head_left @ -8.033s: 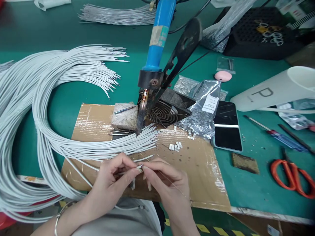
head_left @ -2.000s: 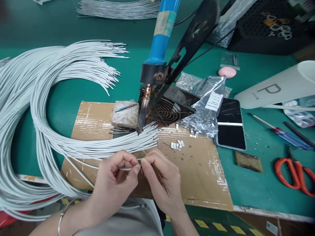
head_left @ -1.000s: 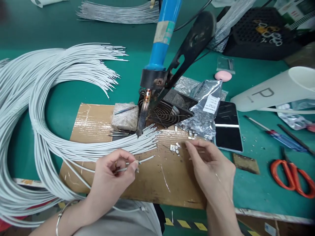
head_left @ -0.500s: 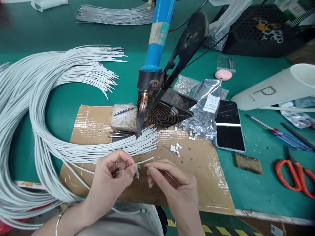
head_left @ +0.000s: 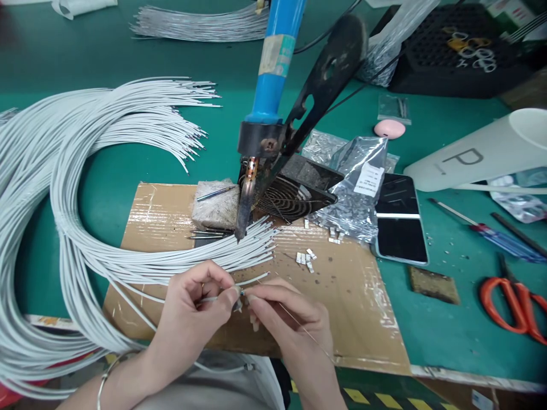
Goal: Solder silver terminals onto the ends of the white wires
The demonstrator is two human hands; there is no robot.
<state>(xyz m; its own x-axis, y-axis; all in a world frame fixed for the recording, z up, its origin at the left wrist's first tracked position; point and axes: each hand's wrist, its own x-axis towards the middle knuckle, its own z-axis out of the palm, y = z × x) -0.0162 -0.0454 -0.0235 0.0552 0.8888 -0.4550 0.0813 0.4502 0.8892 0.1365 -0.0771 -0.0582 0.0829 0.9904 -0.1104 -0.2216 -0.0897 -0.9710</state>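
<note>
My left hand (head_left: 194, 313) pinches the end of a thin white wire (head_left: 209, 298) over the front of a cardboard sheet (head_left: 342, 296). My right hand (head_left: 290, 319) is closed in a pinch right against the wire's tip, holding a small metal piece I can barely see, with a fine strand of solder wire (head_left: 299, 327) running back over its fingers. A large bundle of white wires (head_left: 64, 199) curls in from the left, their stripped ends fanned under the tip of a mounted blue-handled soldering iron (head_left: 260, 131). Several small metal terminals (head_left: 305, 258) lie loose on the cardboard.
A black fan (head_left: 290, 193) and a cleaning sponge block (head_left: 216, 205) sit behind the iron. A silver bag of parts (head_left: 354, 193), a phone (head_left: 399, 219), a screwdriver (head_left: 482, 230) and orange scissors (head_left: 513, 302) lie right. A white tube (head_left: 482, 154) marked P lies at far right.
A second ago my right hand reached to the loose terminals on the cardboard; it has come back and now meets my left hand's wire tip. The left hand barely moved.
</note>
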